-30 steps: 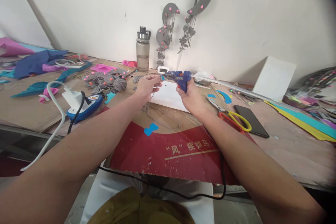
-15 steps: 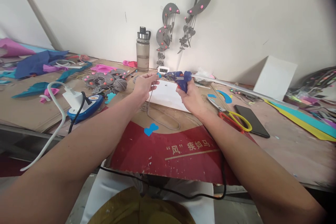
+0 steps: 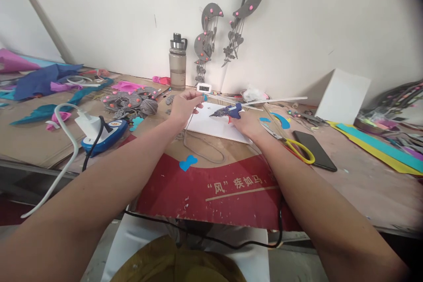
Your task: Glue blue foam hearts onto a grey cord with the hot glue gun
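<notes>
My left hand [image 3: 185,106] pinches a small blue felt piece [image 3: 205,97] between thumb and fingertips. A grey cord [image 3: 205,158] hangs from below that hand and loops over the cardboard. My right hand [image 3: 246,124] is wrapped round a blue hot glue gun [image 3: 231,111], its nozzle pointing left and low over a white sheet [image 3: 214,127]. A clear glue stick sticks out of the gun's back end. Blue felt cutouts [image 3: 188,163] lie on the red part of the cardboard [image 3: 238,202], nearer to me.
Scissors [image 3: 299,150] and a black phone [image 3: 313,150] lie right of my right forearm. A water bottle [image 3: 177,64] stands by the wall. On the left are a blue power strip [image 3: 109,136], grey yarn [image 3: 148,106] and felt scraps. A black cable [image 3: 231,245] hangs along the near edge.
The glue gun has moved down and away from the blue felt piece, its nozzle now tilted down toward the white sheet. My left hand keeps its pinch, shifted slightly right.
</notes>
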`<state>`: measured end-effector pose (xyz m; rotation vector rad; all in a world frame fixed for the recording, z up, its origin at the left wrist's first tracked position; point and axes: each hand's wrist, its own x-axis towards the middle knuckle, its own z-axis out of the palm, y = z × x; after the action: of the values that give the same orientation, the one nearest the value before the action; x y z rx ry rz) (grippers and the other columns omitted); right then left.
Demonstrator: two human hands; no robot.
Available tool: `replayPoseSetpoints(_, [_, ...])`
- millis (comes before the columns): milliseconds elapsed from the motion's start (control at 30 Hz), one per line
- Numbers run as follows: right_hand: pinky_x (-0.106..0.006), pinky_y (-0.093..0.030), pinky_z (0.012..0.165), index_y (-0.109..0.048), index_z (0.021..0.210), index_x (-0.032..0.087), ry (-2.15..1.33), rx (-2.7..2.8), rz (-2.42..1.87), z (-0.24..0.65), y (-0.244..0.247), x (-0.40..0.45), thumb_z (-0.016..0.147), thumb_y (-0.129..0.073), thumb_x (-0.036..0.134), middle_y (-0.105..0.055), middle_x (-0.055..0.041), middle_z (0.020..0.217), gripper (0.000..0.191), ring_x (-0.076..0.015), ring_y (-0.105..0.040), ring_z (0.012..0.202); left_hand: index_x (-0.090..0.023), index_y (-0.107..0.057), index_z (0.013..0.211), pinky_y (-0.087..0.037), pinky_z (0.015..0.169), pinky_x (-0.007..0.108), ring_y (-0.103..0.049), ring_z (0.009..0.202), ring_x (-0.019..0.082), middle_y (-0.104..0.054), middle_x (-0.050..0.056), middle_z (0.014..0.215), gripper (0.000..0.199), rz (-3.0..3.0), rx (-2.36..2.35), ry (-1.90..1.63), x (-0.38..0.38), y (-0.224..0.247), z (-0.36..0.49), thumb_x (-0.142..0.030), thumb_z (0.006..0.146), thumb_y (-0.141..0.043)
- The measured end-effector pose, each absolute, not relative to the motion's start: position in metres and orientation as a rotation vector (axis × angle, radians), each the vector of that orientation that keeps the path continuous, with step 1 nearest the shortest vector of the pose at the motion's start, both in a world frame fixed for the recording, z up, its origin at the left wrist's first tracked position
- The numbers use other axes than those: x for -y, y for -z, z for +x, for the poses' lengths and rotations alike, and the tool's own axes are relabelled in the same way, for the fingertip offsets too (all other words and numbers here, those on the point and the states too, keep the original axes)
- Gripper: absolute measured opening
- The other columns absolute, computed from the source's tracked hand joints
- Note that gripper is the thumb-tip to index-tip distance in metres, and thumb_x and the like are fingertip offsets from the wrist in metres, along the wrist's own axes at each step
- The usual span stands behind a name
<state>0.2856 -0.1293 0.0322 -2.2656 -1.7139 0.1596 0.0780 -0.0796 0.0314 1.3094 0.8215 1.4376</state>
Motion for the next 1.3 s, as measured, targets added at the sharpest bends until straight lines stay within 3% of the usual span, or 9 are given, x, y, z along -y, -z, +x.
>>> replayPoseSetpoints(133, [-0.040, -0.043, 0.087, -0.062, 0.092, 0.012, 0.116, 1.687, -2.220, 0.279, -0.035, 0.139, 0.084, -0.055, 0.037, -0.064, -0.0217, 0.109, 0.027, -0.0313, -0.058, 0.107, -0.017, -0.067, 0.077, -0.041, 0.048, 0.020, -0.057, 0.061, 0.010, -0.065, 0.002, 0.072, 0.013, 1.531, -0.817, -1.452, 0.087, -0.031, 0.083, -0.028, 0.071, -0.069])
replayPoseSetpoints(200, [-0.040, -0.044, 0.088, -0.057, 0.087, 0.015, 0.125, 1.630, -1.973, 0.272, -0.037, 0.141, 0.084, -0.055, 0.034, -0.063, -0.0174, 0.103, 0.019, -0.0281, -0.058, 0.103, -0.018, -0.068, 0.078, -0.043, 0.054, 0.022, -0.057, 0.065, 0.011, -0.066, 0.002, 0.073, 0.011, 1.681, -0.862, -1.508, 0.091, -0.031, 0.085, -0.028, 0.073, -0.068])
replayPoseSetpoints(300, [-0.035, -0.048, 0.081, -0.047, 0.081, 0.021, -0.307, 1.522, -1.456, 0.255, -0.040, 0.144, 0.085, -0.053, 0.039, -0.061, -0.0055, 0.087, 0.019, -0.0193, -0.059, 0.088, -0.018, -0.068, 0.075, -0.045, 0.065, 0.025, -0.056, 0.069, 0.012, -0.067, 0.002, 0.077, 0.007, 1.923, -0.940, -1.630, 0.098, -0.032, 0.087, -0.025, 0.074, -0.067])
replayPoseSetpoints(400, [-0.032, -0.050, 0.076, -0.041, 0.083, 0.023, -0.851, 1.334, -1.090, 0.236, -0.042, 0.150, 0.078, -0.061, 0.046, -0.061, 0.0000, 0.086, 0.030, -0.0147, -0.061, 0.083, -0.019, -0.068, 0.074, -0.045, 0.069, 0.027, -0.055, 0.068, 0.012, -0.067, 0.001, 0.076, 0.004, 2.067, -0.940, -1.684, 0.105, -0.034, 0.089, -0.021, 0.075, -0.065])
replayPoseSetpoints(533, [-0.031, -0.050, 0.075, -0.039, 0.085, 0.024, -1.058, 1.218, -0.963, 0.220, -0.042, 0.158, 0.070, -0.071, 0.037, -0.060, 0.0040, 0.078, 0.037, -0.0125, -0.063, 0.076, -0.020, -0.067, 0.078, -0.045, 0.069, 0.028, -0.054, 0.066, 0.012, -0.066, 0.000, 0.077, 0.006, 2.161, -0.909, -1.680, 0.108, -0.034, 0.091, -0.017, 0.076, -0.063])
replayPoseSetpoints(633, [-0.027, -0.048, 0.061, -0.041, 0.083, 0.023, -0.946, 1.211, -1.023, 0.220, -0.040, 0.156, 0.074, -0.065, 0.032, -0.052, 0.0079, 0.067, 0.027, -0.0089, -0.055, 0.058, -0.021, -0.068, 0.081, -0.045, 0.070, 0.028, -0.054, 0.067, 0.012, -0.067, 0.001, 0.078, 0.007, 2.171, -0.927, -1.689, 0.108, -0.033, 0.091, -0.018, 0.077, -0.063])
replayPoseSetpoints(733, [-0.022, -0.038, 0.050, -0.047, 0.078, 0.022, -0.706, 1.277, -1.125, 0.224, -0.038, 0.151, 0.079, -0.059, 0.029, -0.046, 0.0070, 0.066, 0.014, -0.0074, -0.043, 0.052, -0.021, -0.070, 0.085, -0.046, 0.069, 0.028, -0.056, 0.067, 0.013, -0.067, 0.001, 0.079, 0.011, 2.115, -0.952, -1.682, 0.107, -0.033, 0.092, -0.019, 0.077, -0.064])
replayPoseSetpoints(933, [-0.025, -0.033, 0.055, -0.055, 0.074, 0.020, -0.410, 1.394, -1.198, 0.229, -0.038, 0.150, 0.079, -0.059, 0.027, -0.046, 0.0044, 0.064, 0.009, -0.0101, -0.040, 0.059, -0.019, -0.070, 0.082, -0.047, 0.069, 0.027, -0.058, 0.069, 0.012, -0.070, 0.002, 0.081, 0.008, 1.994, -0.939, -1.668, 0.111, -0.034, 0.094, -0.019, 0.076, -0.064])
replayPoseSetpoints(1300, [-0.028, -0.030, 0.058, -0.058, 0.067, 0.018, -0.370, 1.414, -1.254, 0.223, -0.046, 0.160, 0.081, -0.059, 0.029, -0.047, 0.0044, 0.060, 0.017, -0.0100, -0.037, 0.057, -0.018, -0.069, 0.079, -0.047, 0.072, 0.026, -0.058, 0.071, 0.012, -0.069, 0.000, 0.078, 0.009, 1.843, -0.902, -1.623, 0.112, -0.035, 0.096, -0.022, 0.076, -0.061])
